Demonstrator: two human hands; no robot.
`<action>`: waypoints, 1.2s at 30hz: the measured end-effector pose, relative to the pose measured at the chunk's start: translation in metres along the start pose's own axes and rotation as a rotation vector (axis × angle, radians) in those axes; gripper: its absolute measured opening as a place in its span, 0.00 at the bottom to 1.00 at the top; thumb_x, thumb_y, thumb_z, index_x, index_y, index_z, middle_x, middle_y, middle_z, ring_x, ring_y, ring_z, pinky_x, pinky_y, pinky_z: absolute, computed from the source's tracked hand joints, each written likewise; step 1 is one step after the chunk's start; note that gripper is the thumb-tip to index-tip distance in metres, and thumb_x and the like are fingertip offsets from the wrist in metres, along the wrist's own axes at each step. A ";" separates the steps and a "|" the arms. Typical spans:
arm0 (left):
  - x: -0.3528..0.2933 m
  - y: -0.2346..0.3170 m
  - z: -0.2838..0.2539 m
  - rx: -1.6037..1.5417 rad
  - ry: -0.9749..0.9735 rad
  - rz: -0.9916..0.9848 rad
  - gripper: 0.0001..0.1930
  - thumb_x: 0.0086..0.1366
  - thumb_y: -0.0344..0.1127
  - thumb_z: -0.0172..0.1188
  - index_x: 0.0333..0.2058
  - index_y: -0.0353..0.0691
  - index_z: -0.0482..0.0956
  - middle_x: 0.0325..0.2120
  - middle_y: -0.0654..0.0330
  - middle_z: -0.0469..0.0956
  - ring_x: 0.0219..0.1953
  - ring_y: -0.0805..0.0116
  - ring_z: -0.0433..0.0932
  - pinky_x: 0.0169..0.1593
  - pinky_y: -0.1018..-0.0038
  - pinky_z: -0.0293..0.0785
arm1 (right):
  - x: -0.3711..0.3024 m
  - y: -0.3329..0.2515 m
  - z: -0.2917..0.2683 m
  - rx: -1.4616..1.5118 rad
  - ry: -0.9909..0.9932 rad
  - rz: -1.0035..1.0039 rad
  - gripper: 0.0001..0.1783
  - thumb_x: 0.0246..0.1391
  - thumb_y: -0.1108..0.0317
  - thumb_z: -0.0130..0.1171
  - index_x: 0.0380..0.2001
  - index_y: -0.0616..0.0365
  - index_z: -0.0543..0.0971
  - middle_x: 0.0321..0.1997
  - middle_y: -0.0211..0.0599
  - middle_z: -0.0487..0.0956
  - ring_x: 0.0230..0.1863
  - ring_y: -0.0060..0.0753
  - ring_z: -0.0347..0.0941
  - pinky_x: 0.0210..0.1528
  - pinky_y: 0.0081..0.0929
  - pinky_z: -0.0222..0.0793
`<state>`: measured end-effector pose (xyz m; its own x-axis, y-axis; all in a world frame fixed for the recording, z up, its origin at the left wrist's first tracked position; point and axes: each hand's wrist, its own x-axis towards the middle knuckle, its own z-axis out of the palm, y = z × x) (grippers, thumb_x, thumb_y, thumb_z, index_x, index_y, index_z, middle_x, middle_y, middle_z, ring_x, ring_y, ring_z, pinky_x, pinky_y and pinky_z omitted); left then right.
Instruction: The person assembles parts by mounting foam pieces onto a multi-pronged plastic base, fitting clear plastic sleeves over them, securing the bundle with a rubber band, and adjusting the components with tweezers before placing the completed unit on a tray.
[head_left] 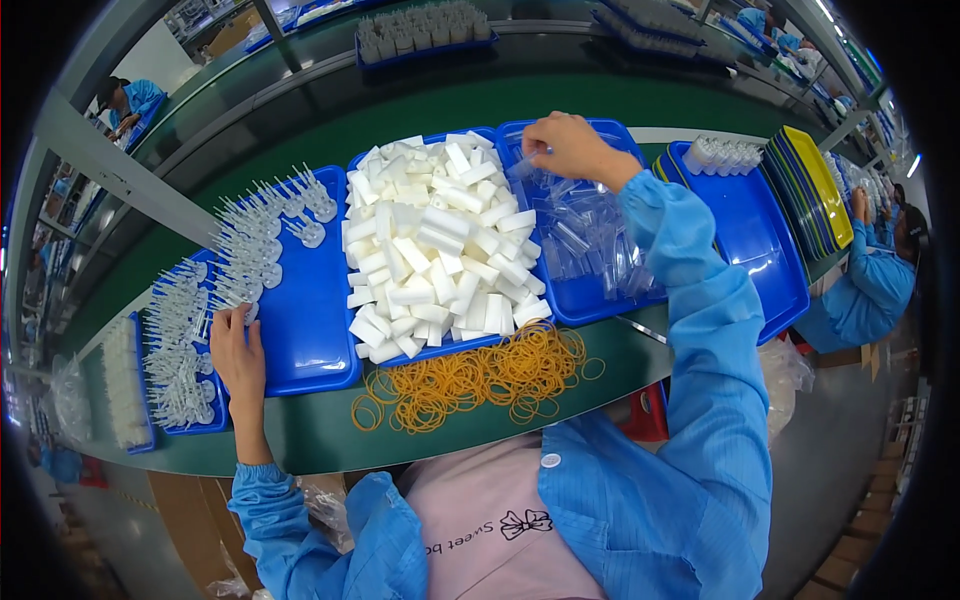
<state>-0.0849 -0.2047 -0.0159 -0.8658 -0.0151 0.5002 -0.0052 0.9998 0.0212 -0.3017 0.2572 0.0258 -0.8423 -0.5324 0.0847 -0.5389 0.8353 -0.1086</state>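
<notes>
My left hand [238, 352] is closed at the near-left edge of a blue tray [310, 340], its thumb and fingers around one of the white stemmed plastic parts [250, 240]. Several such parts stand in rows along that tray's left side. Over a second blue tray [590, 306], farther right, my right hand [572, 146] pinches a clear plastic piece [540, 158]. Loose clear plastic pieces [575, 235] lie below it. Between my hands, a blue tray is heaped with white foam blocks [440, 240].
Orange rubber bands [470, 382] lie on the green table before the foam. More stemmed parts [178, 350] fill a tray at far left. At right are a blue tray [745, 240] holding white-clear pieces [722, 156] and stacked yellow trays [815, 185]. A co-worker [870, 280] sits beyond.
</notes>
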 end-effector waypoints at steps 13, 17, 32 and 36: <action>-0.021 0.032 -0.019 -0.877 0.122 -0.389 0.11 0.64 0.27 0.51 0.44 0.34 0.73 0.39 0.62 0.71 0.36 0.75 0.74 0.41 0.79 0.72 | -0.015 -0.019 0.023 0.258 -0.017 0.009 0.11 0.38 0.59 0.63 0.25 0.51 0.79 0.28 0.34 0.76 0.35 0.37 0.73 0.36 0.33 0.68; -0.036 0.028 -0.025 -1.027 0.099 -0.462 0.13 0.64 0.30 0.52 0.47 0.34 0.72 0.43 0.59 0.73 0.40 0.75 0.75 0.43 0.78 0.72 | -0.025 0.002 -0.001 0.522 -0.053 0.043 0.10 0.35 0.61 0.64 0.20 0.53 0.76 0.21 0.35 0.76 0.26 0.36 0.73 0.28 0.30 0.67; -0.049 0.090 -0.043 -1.486 0.017 -0.607 0.13 0.57 0.26 0.60 0.41 0.34 0.70 0.32 0.59 0.75 0.33 0.73 0.75 0.39 0.77 0.72 | 0.000 -0.029 0.041 0.351 0.083 -0.063 0.14 0.39 0.62 0.62 0.32 0.53 0.77 0.29 0.36 0.76 0.34 0.40 0.73 0.35 0.33 0.68; -0.056 0.094 -0.051 -1.488 0.004 -0.626 0.11 0.55 0.23 0.60 0.38 0.32 0.71 0.35 0.59 0.73 0.33 0.73 0.75 0.38 0.78 0.72 | -0.010 -0.028 0.021 0.389 0.152 -0.066 0.10 0.44 0.65 0.59 0.31 0.56 0.76 0.32 0.35 0.75 0.29 0.30 0.70 0.29 0.26 0.66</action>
<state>-0.0110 -0.1104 0.0025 -0.9134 -0.3963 0.0930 0.1284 -0.0638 0.9897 -0.2779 0.2362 0.0076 -0.8097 -0.5327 0.2461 -0.5812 0.6702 -0.4615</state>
